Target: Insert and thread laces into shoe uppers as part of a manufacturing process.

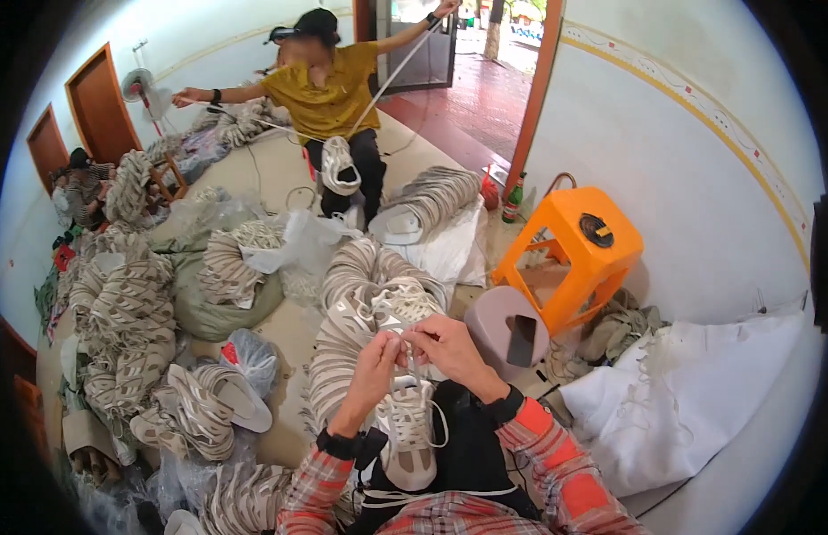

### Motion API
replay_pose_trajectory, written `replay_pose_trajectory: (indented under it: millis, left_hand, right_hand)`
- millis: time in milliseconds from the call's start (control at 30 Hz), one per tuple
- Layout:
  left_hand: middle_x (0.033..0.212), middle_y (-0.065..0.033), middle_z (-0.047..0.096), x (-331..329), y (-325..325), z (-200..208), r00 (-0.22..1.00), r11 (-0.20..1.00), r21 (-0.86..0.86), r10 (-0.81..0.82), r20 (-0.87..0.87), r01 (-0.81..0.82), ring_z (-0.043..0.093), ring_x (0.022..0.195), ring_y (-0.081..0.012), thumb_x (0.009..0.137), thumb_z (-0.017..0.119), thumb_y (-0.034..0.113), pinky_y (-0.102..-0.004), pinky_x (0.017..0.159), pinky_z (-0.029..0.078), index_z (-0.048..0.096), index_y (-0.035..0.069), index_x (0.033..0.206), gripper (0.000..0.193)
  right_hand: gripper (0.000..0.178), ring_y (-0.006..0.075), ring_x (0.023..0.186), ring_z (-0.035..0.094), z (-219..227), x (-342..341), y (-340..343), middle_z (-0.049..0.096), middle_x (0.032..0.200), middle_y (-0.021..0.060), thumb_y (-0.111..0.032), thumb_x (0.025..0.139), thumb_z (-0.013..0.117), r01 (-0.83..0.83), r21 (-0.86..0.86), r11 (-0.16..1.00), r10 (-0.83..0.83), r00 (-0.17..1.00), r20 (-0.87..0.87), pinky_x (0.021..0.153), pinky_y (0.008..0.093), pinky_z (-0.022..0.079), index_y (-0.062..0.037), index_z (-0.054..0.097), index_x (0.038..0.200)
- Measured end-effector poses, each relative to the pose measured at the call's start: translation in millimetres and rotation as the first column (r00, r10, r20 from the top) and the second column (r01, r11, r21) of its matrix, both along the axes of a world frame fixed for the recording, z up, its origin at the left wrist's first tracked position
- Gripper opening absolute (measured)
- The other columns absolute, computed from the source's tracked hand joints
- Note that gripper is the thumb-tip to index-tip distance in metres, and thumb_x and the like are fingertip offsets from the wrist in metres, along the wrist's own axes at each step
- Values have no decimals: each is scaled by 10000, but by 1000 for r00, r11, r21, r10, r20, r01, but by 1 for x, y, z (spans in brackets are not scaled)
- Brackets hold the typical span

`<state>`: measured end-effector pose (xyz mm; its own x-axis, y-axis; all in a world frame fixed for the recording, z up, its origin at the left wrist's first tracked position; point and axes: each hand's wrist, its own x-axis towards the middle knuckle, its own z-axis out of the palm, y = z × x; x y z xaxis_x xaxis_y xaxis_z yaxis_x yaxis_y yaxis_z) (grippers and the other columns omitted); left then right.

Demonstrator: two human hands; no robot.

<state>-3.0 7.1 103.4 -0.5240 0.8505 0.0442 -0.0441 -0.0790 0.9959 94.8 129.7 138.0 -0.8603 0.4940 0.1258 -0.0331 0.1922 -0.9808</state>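
Observation:
A beige and white sneaker point(408, 455) rests on my lap, toe toward me, with pale lace threaded across its front. Above its opening my left hand point(375, 373) is closed in a pinch on the shoelace point(414, 363). Close beside it, my right hand point(451, 355) pinches the same lace between thumb and fingers. A loose loop of lace hangs at the shoe's right side. Just beyond my hands lies a long stack of nested shoe uppers point(350, 308), partly hidden by my wrists.
Across from me a person point(338, 98) sits pulling long laces through another shoe. Heaps of uppers point(128, 303) cover the left floor. To the right stand an orange stool point(601, 209), a round stool point(485, 321) bearing a phone point(522, 341), and a white sack point(681, 392).

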Motion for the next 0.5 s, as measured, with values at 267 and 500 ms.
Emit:
replay_pose_trajectory:
  millis: [267, 500]
  left_hand:
    - [715, -43, 580, 13, -37, 24, 941, 984, 15, 176, -288, -180, 526, 647, -88, 932, 474, 132, -234, 599, 436, 559, -19, 921, 174]
    - [686, -66, 588, 21, -46, 36, 888, 975, -2, 203, -412, -224, 521, 608, -80, 888, 528, 96, -241, 543, 413, 597, -27, 895, 141]
  right_hand:
    - [125, 78, 536, 562, 10, 0, -26, 570, 652, 43, -74, 853, 598, -104, -22, 994, 104, 995, -10, 459, 209, 476, 47, 629, 845]
    - [97, 83, 576, 581, 30, 4, -41, 560, 701, 55, -38, 844, 596, -120, 47, 992, 123, 990, -68, 477, 211, 497, 51, 636, 846]
